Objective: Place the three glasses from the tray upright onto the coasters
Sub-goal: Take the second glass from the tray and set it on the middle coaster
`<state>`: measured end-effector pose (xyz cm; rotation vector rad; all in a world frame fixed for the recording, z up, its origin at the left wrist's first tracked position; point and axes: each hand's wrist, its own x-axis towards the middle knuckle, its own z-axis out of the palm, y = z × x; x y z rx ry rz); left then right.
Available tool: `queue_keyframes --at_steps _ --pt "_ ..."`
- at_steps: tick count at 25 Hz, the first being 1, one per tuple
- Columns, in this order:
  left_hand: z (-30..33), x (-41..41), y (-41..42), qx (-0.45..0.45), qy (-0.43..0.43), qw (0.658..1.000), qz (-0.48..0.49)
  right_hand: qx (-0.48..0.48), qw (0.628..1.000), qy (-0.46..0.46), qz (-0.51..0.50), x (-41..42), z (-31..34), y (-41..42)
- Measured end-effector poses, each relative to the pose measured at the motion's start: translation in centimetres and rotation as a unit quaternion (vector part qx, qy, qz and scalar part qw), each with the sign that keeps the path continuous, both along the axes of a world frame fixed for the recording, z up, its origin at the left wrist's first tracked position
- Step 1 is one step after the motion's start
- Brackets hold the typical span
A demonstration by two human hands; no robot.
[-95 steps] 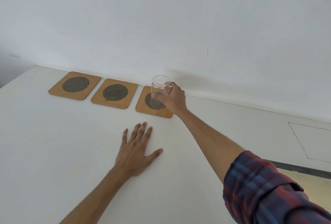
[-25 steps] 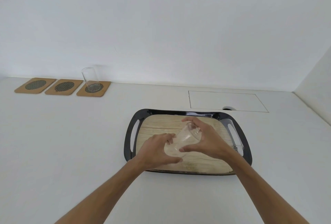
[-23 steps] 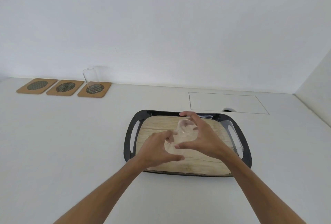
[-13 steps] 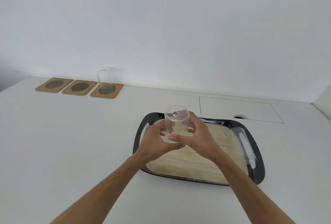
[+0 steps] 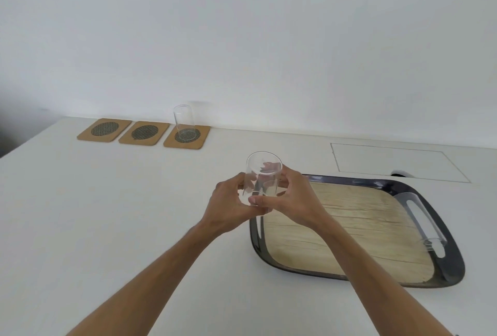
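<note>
Both hands hold a clear glass [image 5: 262,174] upright in the air, just left of the tray's far left corner. My left hand [image 5: 228,206] grips its lower left side and my right hand [image 5: 293,201] wraps its right side and base. Another clear glass [image 5: 184,122] stands upright on the rightmost coaster [image 5: 200,138] by the wall. The middle coaster [image 5: 144,132] and the left coaster [image 5: 105,130] are bare. A third glass [image 5: 422,217] lies on its side along the right edge of the black, wood-patterned tray [image 5: 454,268].
The white tabletop meets a white wall just behind the coasters. A rectangular hatch outline [image 5: 398,161] with a small cable hole lies in the table behind the tray. The table's left edge runs near the left coaster.
The glass was turned from tilted to upright over the tray, then lifted and carried left off the tray. The view has shifted left, bringing the coasters closer.
</note>
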<state>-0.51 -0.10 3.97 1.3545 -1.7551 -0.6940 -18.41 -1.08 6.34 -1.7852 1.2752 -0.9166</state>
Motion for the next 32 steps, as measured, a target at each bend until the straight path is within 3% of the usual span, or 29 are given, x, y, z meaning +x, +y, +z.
queue_keyframes --at_steps 7,10,13,16,23,32 --pt "-2.5 9.8 -1.8 0.085 -0.036 0.996 0.001 0.010 0.999 -0.016 -0.026 9.3 -1.2 -3.2" --pt "-4.7 15.5 -1.7 0.075 -0.132 0.988 0.036 0.015 0.999 -0.022 -0.029 13.2 -1.7 -4.8" --pt "-6.9 21.5 -2.0 0.035 -0.275 0.959 0.060 0.023 0.999 -0.024 -0.029 17.0 -2.2 -6.8" --pt "-8.6 26.9 -3.0 0.060 -0.345 0.933 0.075 0.024 0.999 -0.021 -0.023 20.5 -2.3 -9.1" --pt "-10.9 35.2 -7.5 0.101 -0.369 0.917 0.113 0.030 0.999 -0.016 -0.026 27.4 -3.4 -15.6" --pt "-12.0 39.3 -11.6 0.117 -0.366 0.919 0.088 0.043 0.999 -0.014 0.003 32.7 -5.0 -22.0"
